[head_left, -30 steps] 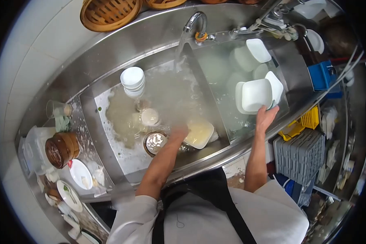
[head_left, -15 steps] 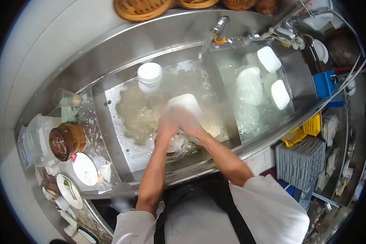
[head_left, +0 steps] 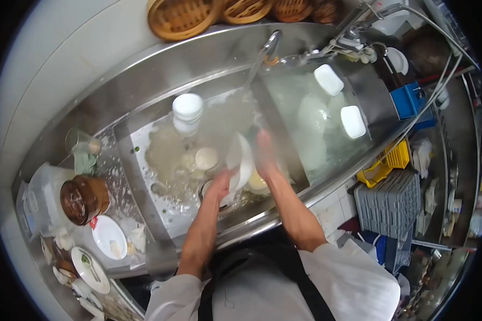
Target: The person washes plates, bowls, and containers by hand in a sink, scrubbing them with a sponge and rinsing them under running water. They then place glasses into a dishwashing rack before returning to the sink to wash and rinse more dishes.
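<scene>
A white dish [head_left: 241, 161] is tilted up on its edge over the murky water of the left sink basin [head_left: 172, 224]. My left hand [head_left: 223, 183] grips its near left side. Just right of the dish is my right hand [head_left: 266, 152], smeared by motion, so its fingers and anything in them cannot be made out. A stack of small white bowls [head_left: 187, 109] stands in the water further back. Closer to my left hand, a small round pale dish [head_left: 206, 159] sits in the water. A yellowish dish [head_left: 257, 182] is partly under my right forearm.
Water runs from the tap [head_left: 273, 43]. White dishes [head_left: 353, 122] lie in the right basin's clearer water. On the left counter are a bamboo steamer [head_left: 85, 199], an oval plate [head_left: 108, 236] and a plastic tub [head_left: 45, 187]. Grey crates [head_left: 388, 206] stand at the lower right.
The white dish has turned from lying nearly flat to standing on edge. My hands have moved apart, the right one going right and up. The whole view has shifted slightly.
</scene>
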`<move>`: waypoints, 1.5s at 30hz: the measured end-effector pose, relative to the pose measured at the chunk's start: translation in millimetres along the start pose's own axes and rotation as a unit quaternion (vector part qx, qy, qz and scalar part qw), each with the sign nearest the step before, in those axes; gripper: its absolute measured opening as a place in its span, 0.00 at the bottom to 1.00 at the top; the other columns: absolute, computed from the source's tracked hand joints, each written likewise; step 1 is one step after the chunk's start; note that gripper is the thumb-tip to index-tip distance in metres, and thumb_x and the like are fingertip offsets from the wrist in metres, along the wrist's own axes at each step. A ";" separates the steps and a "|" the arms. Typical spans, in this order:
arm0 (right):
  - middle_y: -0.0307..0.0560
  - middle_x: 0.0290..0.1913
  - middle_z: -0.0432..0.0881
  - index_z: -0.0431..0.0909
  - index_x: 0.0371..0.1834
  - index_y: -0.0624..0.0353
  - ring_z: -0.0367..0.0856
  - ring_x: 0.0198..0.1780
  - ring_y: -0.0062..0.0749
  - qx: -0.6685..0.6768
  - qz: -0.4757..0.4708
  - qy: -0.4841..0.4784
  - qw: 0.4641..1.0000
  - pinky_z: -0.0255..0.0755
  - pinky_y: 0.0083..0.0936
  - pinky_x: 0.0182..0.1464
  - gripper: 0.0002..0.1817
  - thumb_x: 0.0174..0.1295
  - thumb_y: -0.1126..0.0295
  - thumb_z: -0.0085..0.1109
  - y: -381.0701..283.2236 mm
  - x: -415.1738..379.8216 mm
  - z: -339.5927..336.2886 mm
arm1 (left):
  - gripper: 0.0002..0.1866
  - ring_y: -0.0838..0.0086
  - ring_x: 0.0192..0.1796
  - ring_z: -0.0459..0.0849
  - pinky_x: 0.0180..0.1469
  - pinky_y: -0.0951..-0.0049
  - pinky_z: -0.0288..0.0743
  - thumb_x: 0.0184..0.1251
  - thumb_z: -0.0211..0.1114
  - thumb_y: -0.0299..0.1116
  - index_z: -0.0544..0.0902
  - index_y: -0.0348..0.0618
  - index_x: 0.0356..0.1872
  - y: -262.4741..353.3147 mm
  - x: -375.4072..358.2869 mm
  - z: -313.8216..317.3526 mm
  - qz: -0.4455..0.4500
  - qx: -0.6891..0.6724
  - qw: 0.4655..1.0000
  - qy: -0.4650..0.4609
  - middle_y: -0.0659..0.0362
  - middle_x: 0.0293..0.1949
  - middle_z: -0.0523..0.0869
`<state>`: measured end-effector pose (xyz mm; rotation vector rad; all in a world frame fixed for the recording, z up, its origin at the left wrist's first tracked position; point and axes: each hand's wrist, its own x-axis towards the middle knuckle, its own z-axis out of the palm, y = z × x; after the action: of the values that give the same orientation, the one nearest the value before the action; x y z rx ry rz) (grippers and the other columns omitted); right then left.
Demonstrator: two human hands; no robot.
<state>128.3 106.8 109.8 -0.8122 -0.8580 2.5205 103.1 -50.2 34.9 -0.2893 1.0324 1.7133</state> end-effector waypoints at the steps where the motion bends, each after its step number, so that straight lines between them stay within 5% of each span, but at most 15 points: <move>1: 0.43 0.50 0.78 0.65 0.61 0.53 0.79 0.49 0.29 -0.035 0.000 0.012 0.999 0.75 0.29 0.51 0.18 0.70 0.66 0.52 -8.0 -5.1 -15.2 | 0.22 0.69 0.43 0.85 0.44 0.66 0.81 0.68 0.61 0.35 0.73 0.35 0.59 -4.5 15.6 9.8 0.005 -0.021 1.000 -0.005 0.54 0.48 0.83; 8: 0.43 0.52 0.75 0.65 0.64 0.53 0.77 0.47 0.27 -0.074 -0.071 0.016 0.995 0.74 0.27 0.50 0.20 0.71 0.64 0.50 -84.1 10.0 -66.2 | 0.19 0.71 0.42 0.86 0.44 0.72 0.81 0.67 0.64 0.34 0.77 0.35 0.55 11.8 44.4 100.9 -0.058 0.070 0.990 -0.107 0.55 0.44 0.85; 10: 0.43 0.48 0.79 0.74 0.56 0.61 0.78 0.45 0.29 -0.036 0.091 0.076 0.992 0.75 0.28 0.49 0.19 0.72 0.59 0.46 -62.5 6.4 -75.5 | 0.20 0.72 0.42 0.85 0.44 0.73 0.81 0.66 0.65 0.36 0.77 0.35 0.55 17.7 45.8 113.1 -0.090 0.101 0.983 -0.124 0.55 0.44 0.85; 16: 0.47 0.45 0.81 0.74 0.51 0.60 0.80 0.41 0.31 -0.181 -0.075 0.089 0.977 0.74 0.30 0.48 0.13 0.69 0.66 0.52 -185.1 -13.2 -102.8 | 0.18 0.71 0.26 0.86 0.29 0.68 0.79 0.62 0.61 0.41 0.84 0.32 0.36 45.0 26.4 168.5 0.071 0.474 0.868 0.129 0.54 0.22 0.85; 18: 0.51 0.50 0.80 0.74 0.55 0.62 0.79 0.51 0.41 -0.674 -0.370 -0.062 0.637 0.71 0.34 0.57 0.18 0.65 0.67 0.53 -183.8 3.2 -111.5 | 0.18 0.64 0.20 0.84 0.31 0.64 0.79 0.62 0.58 0.41 0.83 0.32 0.32 38.7 56.6 179.6 0.152 0.514 0.835 0.125 0.51 0.15 0.81; 20: 0.53 0.45 0.82 0.78 0.51 0.61 0.80 0.48 0.45 -0.682 -0.427 -0.009 0.593 0.72 0.35 0.55 0.16 0.61 0.69 0.55 -149.6 45.2 -101.2 | 0.15 0.65 0.21 0.85 0.34 0.60 0.79 0.60 0.55 0.35 0.81 0.30 0.36 33.9 87.9 205.1 0.235 0.547 0.801 0.059 0.46 0.21 0.83; 22: 0.53 0.41 0.82 0.80 0.46 0.59 0.80 0.44 0.49 -0.557 -0.188 -0.055 0.807 0.73 0.38 0.54 0.13 0.58 0.70 0.56 -162.6 62.7 -70.7 | 0.16 0.66 0.22 0.86 0.29 0.66 0.81 0.61 0.54 0.32 0.77 0.30 0.45 61.7 112.5 218.4 0.181 0.504 0.843 0.055 0.46 0.27 0.85; 24: 0.55 0.39 0.82 0.80 0.45 0.61 0.80 0.43 0.51 -0.870 -0.202 -0.214 0.396 0.73 0.38 0.52 0.13 0.58 0.70 0.57 -191.0 111.3 -108.3 | 0.19 0.66 0.23 0.86 0.26 0.71 0.82 0.63 0.56 0.33 0.74 0.30 0.50 93.7 124.8 205.0 0.124 0.378 0.918 0.001 0.47 0.29 0.85; 28: 0.54 0.42 0.82 0.79 0.45 0.63 0.80 0.44 0.48 -0.723 -0.379 -0.111 0.567 0.72 0.33 0.49 0.14 0.56 0.70 0.60 -266.3 108.8 -52.1 | 0.25 0.64 0.22 0.86 0.27 0.70 0.82 0.63 0.63 0.39 0.71 0.28 0.54 96.2 115.9 190.0 0.209 0.384 0.880 0.187 0.45 0.32 0.86; 29: 0.54 0.42 0.81 0.80 0.45 0.62 0.79 0.44 0.48 -0.699 -0.377 -0.104 0.599 0.72 0.34 0.49 0.14 0.56 0.71 0.60 -261.9 97.0 -42.8 | 0.32 0.59 0.36 0.88 0.41 0.62 0.82 0.58 0.68 0.44 0.70 0.32 0.58 96.0 94.9 178.6 0.152 0.481 0.843 0.188 0.42 0.46 0.83; 32: 0.54 0.41 0.81 0.80 0.46 0.61 0.79 0.46 0.43 -0.607 -0.347 -0.108 0.706 0.71 0.32 0.52 0.13 0.59 0.68 0.60 -215.8 95.1 10.5 | 0.36 0.57 0.66 0.70 0.59 0.55 0.71 0.51 0.72 0.46 0.71 0.42 0.61 -21.3 130.5 62.6 0.087 0.829 0.519 0.190 0.42 0.64 0.70; 35: 0.46 0.45 0.82 0.79 0.47 0.62 0.79 0.48 0.34 -0.504 -0.130 -0.233 0.821 0.69 0.31 0.54 0.17 0.62 0.62 0.60 -153.1 134.6 78.7 | 0.10 0.59 0.34 0.85 0.36 0.57 0.78 0.61 0.54 0.33 0.84 0.46 0.31 -99.0 133.5 20.9 0.196 0.728 0.614 0.234 0.50 0.31 0.85; 37: 0.49 0.52 0.80 0.75 0.51 0.63 0.77 0.54 0.34 -0.001 0.133 -0.309 0.942 0.67 0.34 0.60 0.15 0.66 0.65 0.54 -124.1 160.2 90.8 | 0.08 0.63 0.29 0.81 0.28 0.59 0.72 0.51 0.58 0.34 0.85 0.48 0.23 -101.5 115.0 37.1 0.179 0.817 0.500 0.225 0.54 0.27 0.85; 40: 0.50 0.57 0.77 0.69 0.60 0.64 0.76 0.57 0.36 0.085 0.021 -0.159 0.983 0.69 0.34 0.63 0.19 0.68 0.69 0.50 -48.2 108.9 103.9 | 0.08 0.60 0.40 0.85 0.38 0.59 0.80 0.50 0.61 0.32 0.86 0.42 0.27 -78.4 71.7 69.1 0.166 0.761 0.588 0.219 0.50 0.33 0.85; 45: 0.45 0.55 0.76 0.69 0.61 0.60 0.75 0.56 0.28 -0.244 0.037 -0.519 0.818 0.69 0.27 0.58 0.24 0.62 0.70 0.61 107.1 -72.1 317.9 | 0.14 0.51 0.44 0.84 0.44 0.55 0.78 0.56 0.57 0.29 0.81 0.32 0.41 -68.3 34.1 9.9 0.425 0.493 0.681 0.336 0.41 0.38 0.83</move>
<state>-28.3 -148.6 277.0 0.5861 -1.8584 2.7511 151.3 -16.3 -14.5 0.3899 2.8108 1.4754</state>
